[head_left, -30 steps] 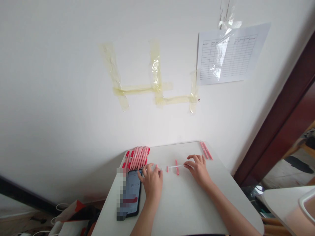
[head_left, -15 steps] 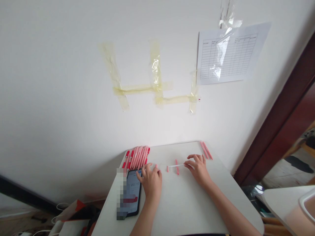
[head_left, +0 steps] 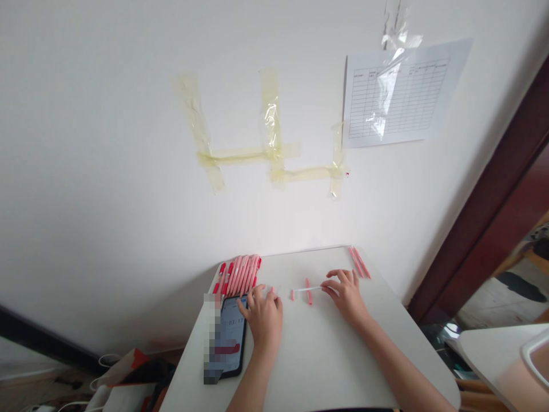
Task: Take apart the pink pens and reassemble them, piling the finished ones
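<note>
The head-worn camera looks forward and down over the hands, tabletop and wall.

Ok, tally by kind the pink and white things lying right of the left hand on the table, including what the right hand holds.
Long pink sticks: 3
Short pink piece: 1
Thin white rod: 1
Total: 5
</note>
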The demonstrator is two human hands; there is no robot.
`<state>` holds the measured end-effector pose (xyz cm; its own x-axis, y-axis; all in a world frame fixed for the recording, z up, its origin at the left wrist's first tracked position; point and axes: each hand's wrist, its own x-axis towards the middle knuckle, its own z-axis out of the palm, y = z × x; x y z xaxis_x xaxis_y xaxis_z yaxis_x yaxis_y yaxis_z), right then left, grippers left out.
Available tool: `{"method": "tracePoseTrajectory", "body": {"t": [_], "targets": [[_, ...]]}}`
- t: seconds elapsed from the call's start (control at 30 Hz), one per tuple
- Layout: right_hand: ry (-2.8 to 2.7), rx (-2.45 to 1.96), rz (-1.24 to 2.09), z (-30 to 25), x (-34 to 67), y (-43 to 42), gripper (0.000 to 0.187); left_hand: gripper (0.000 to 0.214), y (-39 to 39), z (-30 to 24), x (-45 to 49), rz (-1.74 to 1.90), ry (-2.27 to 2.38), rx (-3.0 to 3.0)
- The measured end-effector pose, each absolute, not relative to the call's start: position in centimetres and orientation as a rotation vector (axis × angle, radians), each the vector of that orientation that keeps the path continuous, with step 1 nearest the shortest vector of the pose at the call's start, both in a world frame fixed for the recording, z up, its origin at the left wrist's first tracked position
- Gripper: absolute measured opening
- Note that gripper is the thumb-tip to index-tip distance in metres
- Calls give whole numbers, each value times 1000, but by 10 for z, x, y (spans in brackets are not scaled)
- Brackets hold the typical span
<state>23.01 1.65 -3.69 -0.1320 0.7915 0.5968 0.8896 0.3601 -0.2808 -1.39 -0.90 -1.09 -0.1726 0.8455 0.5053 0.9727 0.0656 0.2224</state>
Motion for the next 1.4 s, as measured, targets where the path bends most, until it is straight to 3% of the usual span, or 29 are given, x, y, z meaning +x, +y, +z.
{"method": "tracePoseTrajectory", "body": {"t": [0.3, 0.57, 0.93, 1.13, 1.4], "targets": [[-1937, -1451, -173, -40, 230, 17, 13, 19, -9, -9, -15, -815, -2087, -1871], [-1958, -1419, -183, -40, 228, 17, 13, 17, -9, -8, -11, -1075, -1916, -2146], [-2015, -1366, -148, -39, 223, 14, 14, 11, -12, -4, -9, -1038, -1926, -2233], [-1979, -1426, -212, -39, 226, 16, 28, 16, -12, -6, -11, -1057, -1948, -2092], [-1953, -1444, -216, -43, 230, 18, 23, 18, -13, -10, -8, -892, -2052, -1900]]}}
